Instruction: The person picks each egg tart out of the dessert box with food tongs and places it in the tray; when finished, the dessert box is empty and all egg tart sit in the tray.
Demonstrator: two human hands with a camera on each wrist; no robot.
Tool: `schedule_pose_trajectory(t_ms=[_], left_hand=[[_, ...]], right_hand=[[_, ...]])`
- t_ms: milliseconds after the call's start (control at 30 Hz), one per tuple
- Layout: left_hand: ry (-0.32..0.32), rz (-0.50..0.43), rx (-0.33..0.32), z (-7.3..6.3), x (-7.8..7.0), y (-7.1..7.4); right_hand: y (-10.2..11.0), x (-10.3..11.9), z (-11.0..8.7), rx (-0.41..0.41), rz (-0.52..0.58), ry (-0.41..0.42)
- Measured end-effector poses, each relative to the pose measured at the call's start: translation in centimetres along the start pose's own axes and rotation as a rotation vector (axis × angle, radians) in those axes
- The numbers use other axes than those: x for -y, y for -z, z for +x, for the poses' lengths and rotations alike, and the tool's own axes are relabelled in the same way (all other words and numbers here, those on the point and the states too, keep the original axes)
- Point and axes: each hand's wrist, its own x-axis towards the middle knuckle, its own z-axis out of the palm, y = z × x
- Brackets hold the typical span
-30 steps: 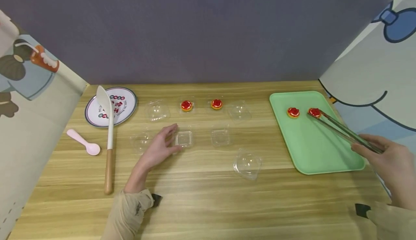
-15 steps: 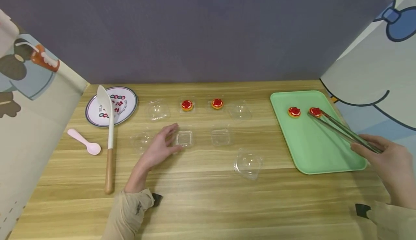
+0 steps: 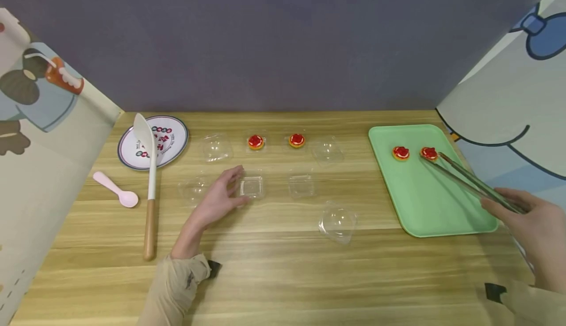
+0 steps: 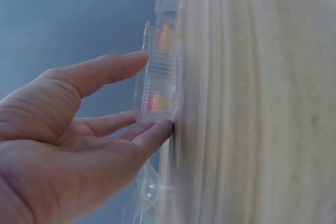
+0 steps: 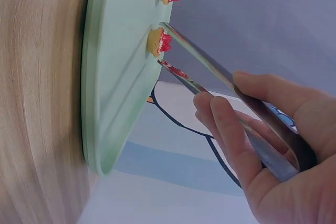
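Observation:
In the head view my left hand [image 3: 217, 199] is at the left side of a small clear plastic box [image 3: 251, 187]. The left wrist view shows its thumb [image 4: 123, 66] at one side of the box and fingertips [image 4: 163, 128] at the opposite side. My right hand [image 3: 532, 223] grips metal tongs [image 3: 475, 181] over a green tray [image 3: 435, 210]. Their parted tips stand either side of a small tart with a red top [image 3: 429, 153]. A gap shows between this tart and the tips in the right wrist view. Another red-topped tart [image 3: 401, 153] sits left of it on the tray.
Two tarts, one on the left [image 3: 255, 142] and one on the right [image 3: 297, 140], sit in clear boxes at the back. Another clear box [image 3: 302, 185] and several clear domed lids [image 3: 338, 223] lie about. A plate [image 3: 177, 142], a long spoon [image 3: 151, 183] and a pink spoon [image 3: 127, 198] are at left.
The tongs have drawn back very slightly toward the person, their tips still either side of the tart. The left hand stays in place at the box.

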Motion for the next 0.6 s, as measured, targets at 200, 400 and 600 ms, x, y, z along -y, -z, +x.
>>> schedule_pose_trajectory(t_ms=[200,400,600], left_hand=[[-0.008,0.001,0.01,0.3,-0.3,0.1],[-0.024,0.004,-0.037,0.9,-1.2,0.7],[-0.06,-0.015,-0.119,2.0,-2.0,2.0]], right_hand=[[0.3,0.7,-0.7,-0.056,0.0,0.0],[0.3,2.7,-1.7,-0.084,-0.008,0.021],[0.4,5.3,-2.6,-0.046,-0.046,0.123]])
